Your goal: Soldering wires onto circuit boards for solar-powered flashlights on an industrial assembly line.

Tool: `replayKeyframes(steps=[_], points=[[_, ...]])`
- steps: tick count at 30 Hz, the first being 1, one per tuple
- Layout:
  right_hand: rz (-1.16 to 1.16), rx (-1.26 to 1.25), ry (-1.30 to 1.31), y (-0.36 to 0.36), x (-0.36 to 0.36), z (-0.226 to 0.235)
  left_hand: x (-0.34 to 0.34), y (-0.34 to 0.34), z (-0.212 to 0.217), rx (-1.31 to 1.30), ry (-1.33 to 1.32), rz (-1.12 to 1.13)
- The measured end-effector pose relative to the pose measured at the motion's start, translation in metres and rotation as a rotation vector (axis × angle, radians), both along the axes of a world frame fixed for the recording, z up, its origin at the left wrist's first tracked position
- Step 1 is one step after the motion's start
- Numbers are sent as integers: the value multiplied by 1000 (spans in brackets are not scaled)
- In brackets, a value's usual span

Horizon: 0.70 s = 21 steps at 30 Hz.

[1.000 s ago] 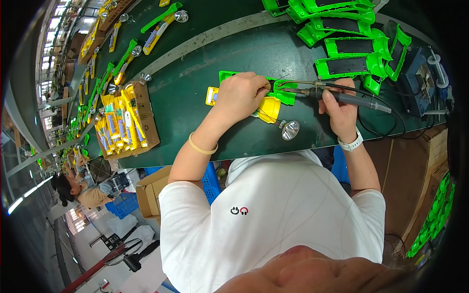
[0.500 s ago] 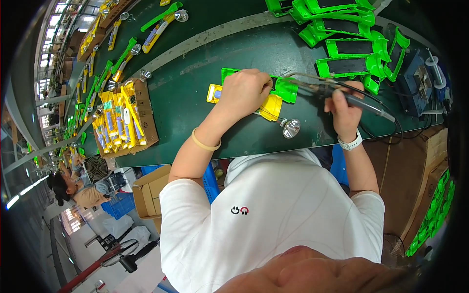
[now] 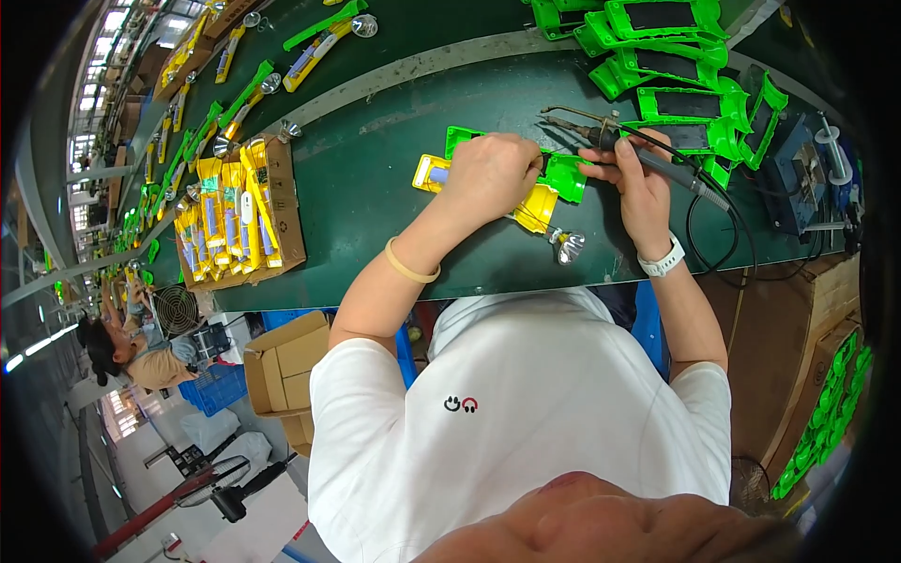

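The left hand [image 3: 493, 174] lies closed over a yellow and green plastic housing [image 3: 540, 192] on the green desk [image 3: 375, 188], pressing it flat, probably so it does not slide while it is worked on. The housing's long axis runs roughly left to right across the desk, its yellow end poking out to the left of the hand. The right hand [image 3: 638, 183] grips a soldering iron [image 3: 619, 141] like a pen. The iron's long axis slants from lower right to upper left, tip pointing left above the housing, cable trailing off right. A small silver reflector [image 3: 566, 246] sits just beside the housing, nearer the person. Finished green parts [image 3: 676, 56] are stacked behind, and a cardboard tray [image 3: 282, 211] of yellow pieces lies well to the left.
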State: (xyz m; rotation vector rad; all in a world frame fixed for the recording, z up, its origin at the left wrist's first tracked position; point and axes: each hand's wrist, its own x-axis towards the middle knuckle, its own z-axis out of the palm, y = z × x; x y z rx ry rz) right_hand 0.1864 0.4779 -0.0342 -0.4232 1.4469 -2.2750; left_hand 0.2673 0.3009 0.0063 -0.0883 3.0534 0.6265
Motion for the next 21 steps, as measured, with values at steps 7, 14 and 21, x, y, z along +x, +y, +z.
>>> replayKeyframes(steps=[7, 14, 21], points=[[-27, -15, -1, 4, 1, -1, 15, -1, 20, 316, 185, 224], [-146, 90, 162, 6, 1, 5, 40, -12, 18, 1581, 161, 493], [-256, -5, 31, -6, 2, 17, 23, -11, 23, 862, 141, 268]])
